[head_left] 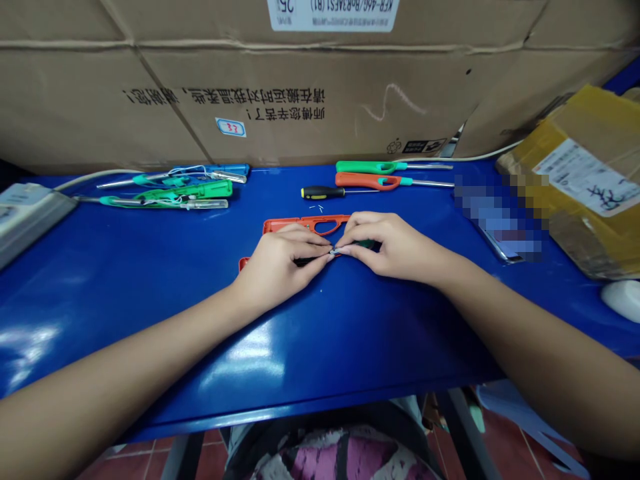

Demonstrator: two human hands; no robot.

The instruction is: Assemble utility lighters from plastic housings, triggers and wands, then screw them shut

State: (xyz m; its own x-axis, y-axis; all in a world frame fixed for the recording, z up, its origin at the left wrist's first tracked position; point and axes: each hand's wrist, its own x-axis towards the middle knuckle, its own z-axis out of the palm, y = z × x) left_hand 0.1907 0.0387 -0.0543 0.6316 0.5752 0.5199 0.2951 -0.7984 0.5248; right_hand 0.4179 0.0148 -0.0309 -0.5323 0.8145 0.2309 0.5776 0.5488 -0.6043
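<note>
My left hand (283,260) and my right hand (390,243) meet at the middle of the blue table. Their fingers are closed in a pinch around a small metal piece (334,251), mostly covered by the fingertips. A dark green part (368,244) shows under my right fingers; what it belongs to is hidden. Just beyond the hands lies an orange lighter casing half (280,225) with an oval trigger opening. Another orange piece (243,263) pokes out beside my left hand. Beyond them are a black and yellow screwdriver (323,193) and some tiny pale screws or pins (317,208).
Whole long-necked lighters, one green (363,167) and one orange (365,179), lie at the back. Opened lighters (187,193) with wires lie back left, near a power strip (33,217). On the right are a phone (500,223) and a taped parcel (590,180). A large carton (280,73) stands behind.
</note>
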